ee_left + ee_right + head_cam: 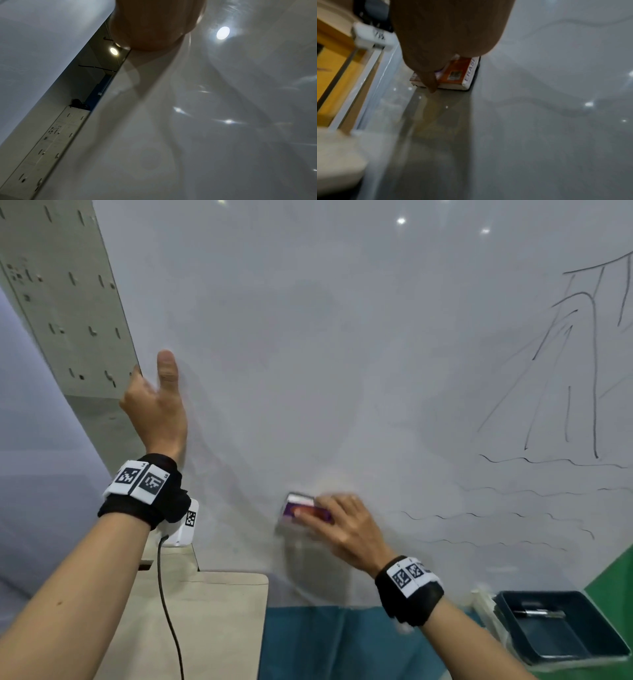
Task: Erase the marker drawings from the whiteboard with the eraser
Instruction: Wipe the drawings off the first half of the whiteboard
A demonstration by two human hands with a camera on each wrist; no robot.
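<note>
Eraser (306, 508) sits flat on the whiteboard (308, 354), low and central, gripped by my right hand (346, 525). Remaining drawings (579, 364) lie well to its right, so I judge the next sweep goes rightward. My left hand (157, 405) clasps the board's left edge, thumb up.

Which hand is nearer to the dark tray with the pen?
Right. The right hand holds the eraser just up-left of the tray; the left hand grips the board's far left edge.
</note>
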